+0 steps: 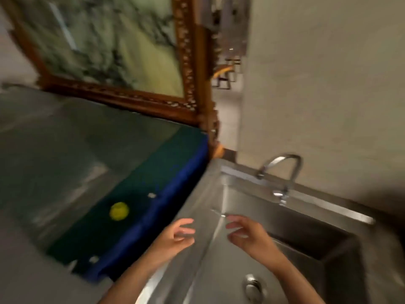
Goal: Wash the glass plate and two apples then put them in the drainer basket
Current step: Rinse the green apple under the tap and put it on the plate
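Two hands up over the steel sink's (241,255) left rim, both empty, fingers spread and loosely curled. Left hand (175,234) sits nearer the tabletop; right hand (245,234) hangs over the basin, faucet (282,172) beyond it. One yellow-green apple (119,211) visible, lying on the dark green tabletop (135,172) inside the blue edge, up and to the left of the left hand, well apart. Left hand is clearly the closer one, so my guess is it reaches leftward for it. Second apple, glass plate and drainer basket: not visible, frame is blurred.
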Motion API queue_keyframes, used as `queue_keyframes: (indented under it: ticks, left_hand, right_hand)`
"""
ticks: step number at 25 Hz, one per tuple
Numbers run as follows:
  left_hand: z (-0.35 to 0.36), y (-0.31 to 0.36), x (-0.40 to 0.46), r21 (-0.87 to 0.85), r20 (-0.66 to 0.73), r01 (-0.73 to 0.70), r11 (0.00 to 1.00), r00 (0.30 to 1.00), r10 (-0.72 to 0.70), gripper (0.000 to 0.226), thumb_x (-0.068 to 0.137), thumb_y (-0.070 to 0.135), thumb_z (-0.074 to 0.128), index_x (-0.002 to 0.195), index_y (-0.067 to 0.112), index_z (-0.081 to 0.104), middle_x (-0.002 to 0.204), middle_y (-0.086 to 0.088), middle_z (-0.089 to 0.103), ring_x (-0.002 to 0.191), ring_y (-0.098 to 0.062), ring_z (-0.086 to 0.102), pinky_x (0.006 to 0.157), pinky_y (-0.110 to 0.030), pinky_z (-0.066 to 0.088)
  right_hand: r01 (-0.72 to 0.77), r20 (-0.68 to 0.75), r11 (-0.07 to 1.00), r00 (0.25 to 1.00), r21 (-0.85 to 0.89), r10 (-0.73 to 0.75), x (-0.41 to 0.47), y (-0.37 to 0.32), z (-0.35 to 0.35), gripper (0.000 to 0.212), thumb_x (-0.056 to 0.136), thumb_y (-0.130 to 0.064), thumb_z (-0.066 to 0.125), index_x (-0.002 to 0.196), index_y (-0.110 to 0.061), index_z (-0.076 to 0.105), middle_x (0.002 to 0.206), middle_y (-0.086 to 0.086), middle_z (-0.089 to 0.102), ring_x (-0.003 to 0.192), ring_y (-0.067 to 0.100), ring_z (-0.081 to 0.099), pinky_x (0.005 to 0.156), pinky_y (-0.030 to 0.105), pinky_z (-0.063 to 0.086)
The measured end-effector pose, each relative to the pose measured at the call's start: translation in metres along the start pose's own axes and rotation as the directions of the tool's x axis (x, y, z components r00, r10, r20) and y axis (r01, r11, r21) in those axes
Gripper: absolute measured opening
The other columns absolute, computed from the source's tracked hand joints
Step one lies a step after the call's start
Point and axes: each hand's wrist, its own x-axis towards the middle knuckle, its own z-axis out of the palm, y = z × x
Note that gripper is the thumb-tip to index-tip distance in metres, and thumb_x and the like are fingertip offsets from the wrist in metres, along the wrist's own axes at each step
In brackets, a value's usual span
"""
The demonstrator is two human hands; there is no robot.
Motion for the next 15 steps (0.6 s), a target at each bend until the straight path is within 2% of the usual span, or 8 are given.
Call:
queue_keyframes:
  ticks: [2, 4, 5, 7, 9, 12, 14, 15]
  left_hand:
    - [-0.059, -0.03, -0.01, -0.052, -0.141, 0.073, 0.996, 0.987, -0.079, 0.045, 0.083, -0.008, 0.058, 0.125, 0.003, 0.048, 0.106, -0.015, 0.06, 0.079, -0.013, 0.058, 0.06, -0.01, 0.046]
    - [-0.117, -0.062, -0.017, -0.106, -0.281, 0.127, 0.986, 0.948, -0.152, 0.044, 0.083, -0.012, 0.055, 0.125, -0.003, 0.047, 0.104, -0.018, 0.06, 0.077, -0.021, 0.056, 0.056, -0.018, 0.045]
    - [-0.145, -0.077, -0.018, -0.151, -0.34, 0.149, 0.977, 0.921, -0.193, 0.043, 0.084, -0.012, 0.053, 0.125, -0.004, 0.046, 0.106, -0.02, 0.06, 0.081, -0.027, 0.055, 0.057, -0.024, 0.043]
    - [-0.19, -0.103, -0.015, -0.276, -0.4, 0.181, 0.944, 0.871, -0.285, 0.038, 0.088, -0.008, 0.049, 0.125, 0.0, 0.046, 0.12, -0.024, 0.056, 0.093, -0.032, 0.054, 0.067, -0.034, 0.043]
    - [-0.219, -0.123, -0.003, -0.352, -0.418, 0.198, 0.915, 0.841, -0.343, 0.042, 0.088, -0.002, 0.052, 0.128, 0.009, 0.045, 0.133, -0.022, 0.048, 0.105, -0.033, 0.053, 0.079, -0.039, 0.042]
    - [-0.236, -0.151, 0.028, -0.262, -0.412, 0.221, 0.94, 0.855, -0.316, 0.062, 0.082, 0.007, 0.065, 0.137, 0.02, 0.038, 0.142, -0.011, 0.041, 0.114, -0.028, 0.052, 0.084, -0.035, 0.045]
    - [-0.235, -0.164, 0.053, -0.125, -0.374, 0.221, 0.967, 0.893, -0.252, 0.078, 0.079, 0.012, 0.07, 0.143, 0.025, 0.028, 0.146, -0.006, 0.037, 0.119, -0.024, 0.049, 0.091, -0.033, 0.046]
    - [-0.232, -0.17, 0.065, -0.002, -0.359, 0.215, 0.977, 0.911, -0.201, 0.083, 0.077, 0.015, 0.072, 0.145, 0.025, 0.025, 0.147, -0.003, 0.036, 0.123, -0.023, 0.046, 0.098, -0.032, 0.043]
  right_hand:
    - [0.009, 0.097, 1.0, 0.995, 0.018, -0.011, 0.041, -0.019, 0.054, 0.037, 0.078, 0.005, 0.067, 0.113, -0.006, 0.059, 0.097, 0.009, 0.062, 0.065, 0.008, 0.06, 0.066, 0.014, 0.048]
    - [-0.004, 0.163, 0.999, 0.987, 0.054, -0.005, 0.078, -0.038, 0.113, 0.041, 0.076, 0.006, 0.069, 0.114, -0.002, 0.058, 0.096, 0.01, 0.058, 0.053, 0.0, 0.057, 0.06, 0.01, 0.046]
    - [-0.007, 0.185, 0.998, 0.983, 0.06, -0.005, 0.095, -0.046, 0.143, 0.045, 0.075, 0.005, 0.07, 0.117, -0.001, 0.056, 0.098, 0.009, 0.057, 0.054, 0.0, 0.056, 0.062, 0.013, 0.047]
    - [-0.005, 0.199, 0.999, 0.98, 0.041, -0.003, 0.123, -0.061, 0.195, 0.053, 0.074, -0.003, 0.073, 0.124, -0.006, 0.053, 0.108, 0.009, 0.055, 0.071, 0.012, 0.06, 0.078, 0.025, 0.051]
    - [0.014, 0.213, 1.0, 0.977, 0.002, -0.014, 0.149, -0.073, 0.237, 0.064, 0.074, -0.013, 0.075, 0.132, -0.014, 0.047, 0.125, 0.01, 0.05, 0.095, 0.02, 0.059, 0.092, 0.027, 0.046]
    - [0.022, 0.281, 0.999, 0.96, -0.03, -0.013, 0.187, -0.077, 0.279, 0.086, 0.073, -0.017, 0.076, 0.144, -0.023, 0.027, 0.144, 0.008, 0.033, 0.125, 0.023, 0.046, 0.104, 0.034, 0.042]
    - [0.013, 0.317, 0.997, 0.948, -0.078, 0.012, 0.207, -0.071, 0.297, 0.094, 0.073, -0.017, 0.076, 0.147, -0.027, 0.018, 0.148, 0.006, 0.029, 0.129, 0.023, 0.043, 0.106, 0.039, 0.042]
    - [0.018, 0.327, 0.994, 0.945, -0.11, 0.019, 0.215, -0.066, 0.304, 0.094, 0.073, -0.018, 0.076, 0.147, -0.027, 0.018, 0.148, 0.005, 0.03, 0.13, 0.022, 0.043, 0.107, 0.038, 0.041]
